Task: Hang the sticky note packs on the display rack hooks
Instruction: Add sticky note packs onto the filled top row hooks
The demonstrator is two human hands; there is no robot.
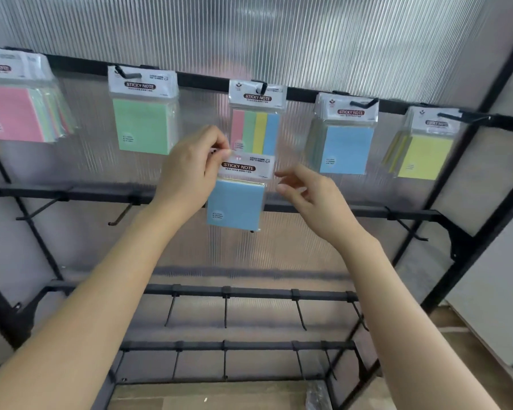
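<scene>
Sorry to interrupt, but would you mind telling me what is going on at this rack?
A person is stocking a display rack. Their left hand pinches the header of a blue sticky note pack, held in front of the second rail; the right hand hovers open beside it, not touching. Already on the top rail: pink pack, green pack, striped pack, second blue pack, yellow pack. The lower hooks in view are bare.
</scene>
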